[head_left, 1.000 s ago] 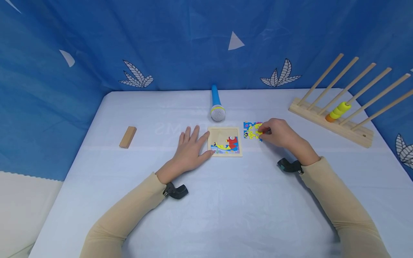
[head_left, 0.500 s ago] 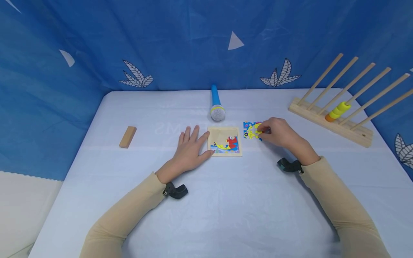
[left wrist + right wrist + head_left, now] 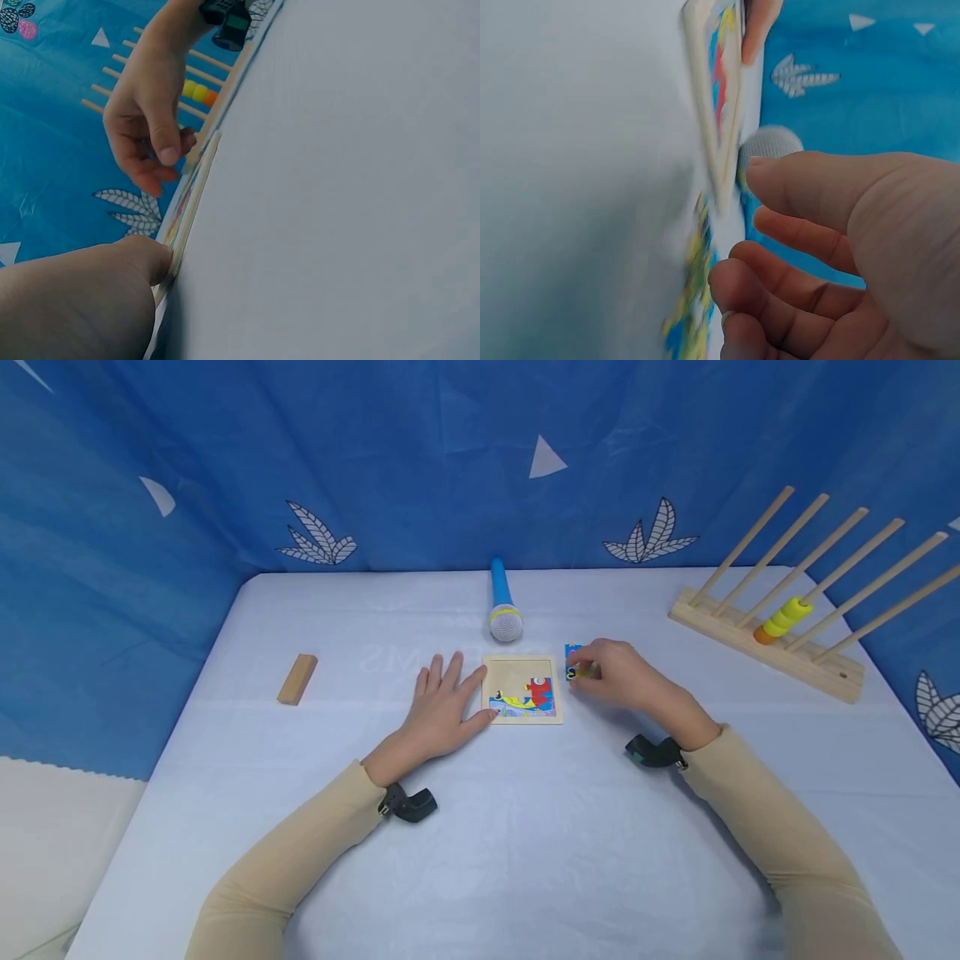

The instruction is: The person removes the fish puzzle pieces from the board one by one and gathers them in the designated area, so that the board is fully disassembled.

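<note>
A square wooden puzzle tray (image 3: 517, 661), part filled with a red, yellow and blue picture, lies mid-table. My left hand (image 3: 442, 708) rests flat with fingers spread, its thumb and index finger at the tray's left edge. Right of the tray, loose jigsaw pieces (image 3: 572, 652) in blue and yellow lie together, partly hidden under my right hand (image 3: 618, 675). That hand hovers close over them with bent fingers. In the right wrist view its thumb (image 3: 802, 184) stands apart from the fingers (image 3: 772, 292), and nothing shows between them; the jigsaw pieces (image 3: 694, 292) are blurred beside the fingertips.
A toy microphone (image 3: 502, 602) with a blue handle lies behind the tray. To the far left is a small wooden block (image 3: 297, 679). A wooden peg stand (image 3: 772, 643) with upright rods and several yellow and orange beads (image 3: 783, 620) stands at the right.
My right hand has shifted left from the right edge of the jigsaw pieces and now covers more of them. The left hand and the tray stay in place.
</note>
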Available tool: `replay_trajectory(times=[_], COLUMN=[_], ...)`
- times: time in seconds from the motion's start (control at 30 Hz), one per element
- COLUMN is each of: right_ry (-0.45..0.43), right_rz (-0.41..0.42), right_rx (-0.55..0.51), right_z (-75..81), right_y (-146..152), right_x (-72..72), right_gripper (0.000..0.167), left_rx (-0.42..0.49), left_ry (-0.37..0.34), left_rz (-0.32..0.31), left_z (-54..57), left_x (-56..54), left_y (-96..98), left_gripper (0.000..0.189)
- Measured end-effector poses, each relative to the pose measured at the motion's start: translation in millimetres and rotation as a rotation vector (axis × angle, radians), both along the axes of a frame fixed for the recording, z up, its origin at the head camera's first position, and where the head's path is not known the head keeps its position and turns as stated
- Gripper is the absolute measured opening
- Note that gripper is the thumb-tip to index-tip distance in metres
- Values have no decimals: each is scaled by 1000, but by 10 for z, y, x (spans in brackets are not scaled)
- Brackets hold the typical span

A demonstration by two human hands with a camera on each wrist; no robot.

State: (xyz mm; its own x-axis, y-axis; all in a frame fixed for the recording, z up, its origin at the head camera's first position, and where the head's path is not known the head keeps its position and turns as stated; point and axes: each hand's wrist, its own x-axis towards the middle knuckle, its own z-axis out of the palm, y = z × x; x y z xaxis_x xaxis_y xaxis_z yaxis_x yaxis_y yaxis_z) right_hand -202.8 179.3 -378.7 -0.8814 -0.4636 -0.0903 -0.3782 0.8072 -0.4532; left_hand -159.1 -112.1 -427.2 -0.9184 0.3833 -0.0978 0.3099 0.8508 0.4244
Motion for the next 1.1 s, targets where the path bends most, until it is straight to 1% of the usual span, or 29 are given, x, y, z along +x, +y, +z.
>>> replay_trajectory(times=[0.2, 0.4, 0.47, 0.8, 0.97, 1.1], right_ry=[-20, -100, -110, -92, -85, -75], right_rz=[53, 61, 66, 80, 78, 80], right_rx=[0, 37, 55, 77, 84, 86], right_z=[56, 21, 3, -65, -60, -55], right_y=[-255, -387, -393, -402, -418, -426], right_x=[1, -7, -4, 11, 23, 24], right_gripper=[39, 45, 46, 43, 43, 43], left_rx=[-4, -8, -8, -4, -8, -9], left_ry=[-2, -5, -5, 6, 7, 2], left_rz=[3, -5, -7, -9, -6, -5], left_z=[0, -2, -2, -10, -13, 7], left_x=[-1, -3, -4, -2, -7, -4], left_y=[0, 9, 11, 7, 6, 5], left_gripper=[74, 74, 75, 74, 74, 74])
